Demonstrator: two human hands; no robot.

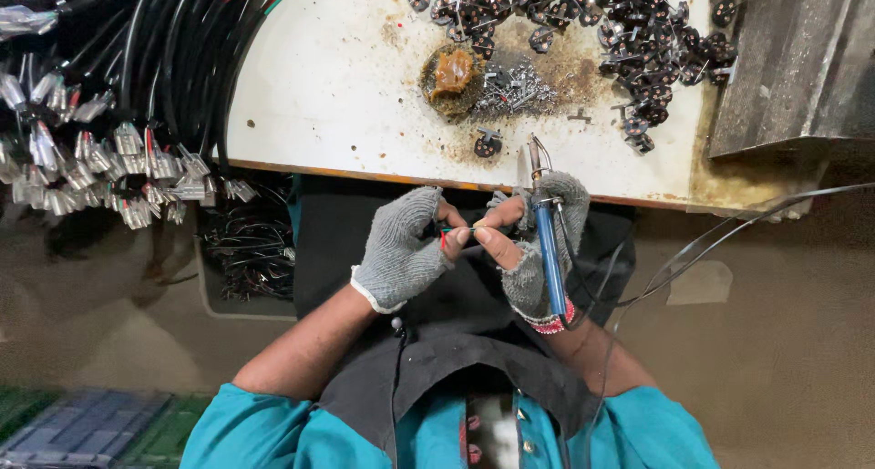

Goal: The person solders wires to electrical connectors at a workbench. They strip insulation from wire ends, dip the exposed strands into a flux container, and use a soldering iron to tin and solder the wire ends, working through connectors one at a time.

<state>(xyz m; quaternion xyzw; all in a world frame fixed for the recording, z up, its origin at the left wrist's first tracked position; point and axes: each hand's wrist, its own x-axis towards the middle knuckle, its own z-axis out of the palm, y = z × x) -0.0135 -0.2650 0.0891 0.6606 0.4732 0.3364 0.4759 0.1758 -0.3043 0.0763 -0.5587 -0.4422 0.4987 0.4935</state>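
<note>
Pinching thin wires (458, 235) between both gloved hands, left (401, 250) and right (533, 241), just off the bench (337, 86), your right also clasped a soldering iron (547, 241), tip kept clear upward.

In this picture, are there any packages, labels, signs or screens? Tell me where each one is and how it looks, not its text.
No package, label, sign or screen can be made out.
Trays: bottom left corner, flat, grey-blue and green, blurred; their kind is unclear.
Left hand and right hand: grey knit gloves, pinching thin coloured wires; the right also holds a blue-handled soldering iron.
</note>
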